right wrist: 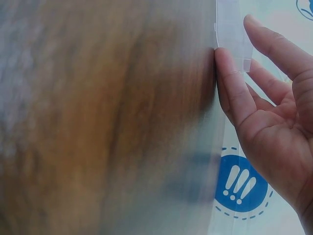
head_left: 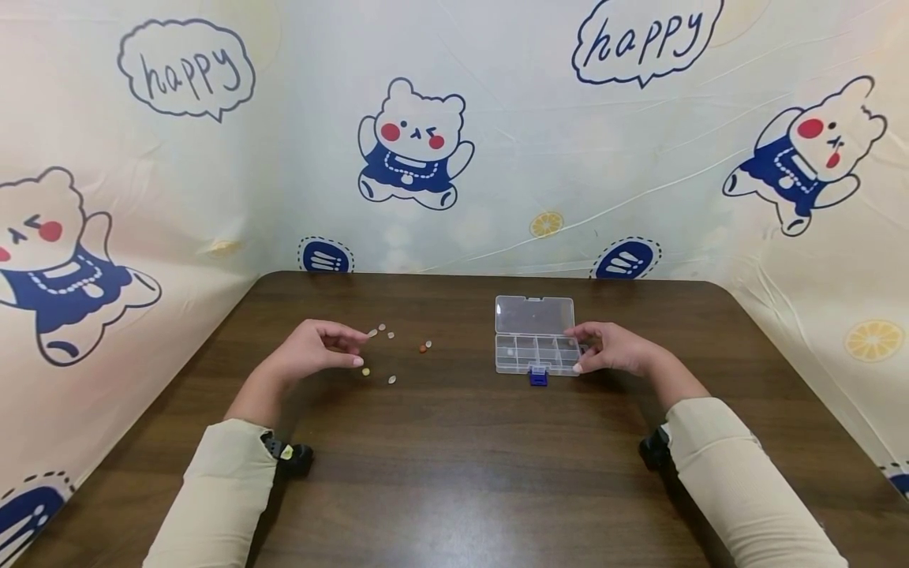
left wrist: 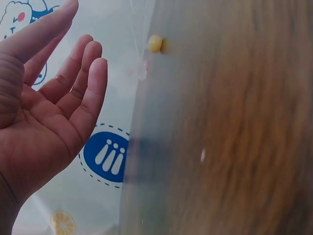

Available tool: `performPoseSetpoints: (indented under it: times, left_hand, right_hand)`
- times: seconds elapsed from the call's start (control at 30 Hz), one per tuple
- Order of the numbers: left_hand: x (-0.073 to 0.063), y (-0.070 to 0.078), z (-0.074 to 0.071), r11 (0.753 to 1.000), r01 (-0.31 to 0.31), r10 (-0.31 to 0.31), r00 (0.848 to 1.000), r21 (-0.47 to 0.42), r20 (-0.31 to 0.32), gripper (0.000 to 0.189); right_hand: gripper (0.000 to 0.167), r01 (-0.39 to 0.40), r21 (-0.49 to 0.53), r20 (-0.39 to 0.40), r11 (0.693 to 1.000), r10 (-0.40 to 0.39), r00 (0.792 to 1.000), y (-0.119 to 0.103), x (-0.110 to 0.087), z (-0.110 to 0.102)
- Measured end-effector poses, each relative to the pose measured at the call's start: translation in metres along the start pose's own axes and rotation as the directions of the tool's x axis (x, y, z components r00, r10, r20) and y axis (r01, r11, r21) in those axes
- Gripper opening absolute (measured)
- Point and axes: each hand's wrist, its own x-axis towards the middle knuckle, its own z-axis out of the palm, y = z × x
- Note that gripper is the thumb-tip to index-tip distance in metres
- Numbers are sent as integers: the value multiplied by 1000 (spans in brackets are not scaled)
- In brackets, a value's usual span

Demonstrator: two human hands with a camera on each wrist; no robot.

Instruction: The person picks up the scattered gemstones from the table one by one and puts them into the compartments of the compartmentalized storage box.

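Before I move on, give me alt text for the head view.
A person's right hand holds the right end of an open clear box; the left hand is poised beside small scattered pieces on a brown table.

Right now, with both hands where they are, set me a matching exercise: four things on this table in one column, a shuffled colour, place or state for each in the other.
1. Lid
2. Right hand
3. Latch
4. Yellow bead

A. At the right end of the box
B. Open
C. Near the left hand
D. Blue

Pairs: 1-B, 2-A, 3-D, 4-C
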Motion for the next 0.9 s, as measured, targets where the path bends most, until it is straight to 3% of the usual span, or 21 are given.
performPoseSetpoints:
  times: [0.43,0.67,0.9]
  left_hand:
    - [5,-6,-6,991,39,-52,994,129,94,38]
    - [11,-10,-5,987,48,-74,983,154,167,37]
    - [18,-12,-3,984,48,-83,976,173,200,35]
  right_hand:
    - [74,8,-6,-4,1000,-8,1000,0,-1,0]
    - [73,-4,-5,-3,1000,4,1000,0,0,2]
    - [73,-14,-12,-5,1000,14,1000,0,0,0]
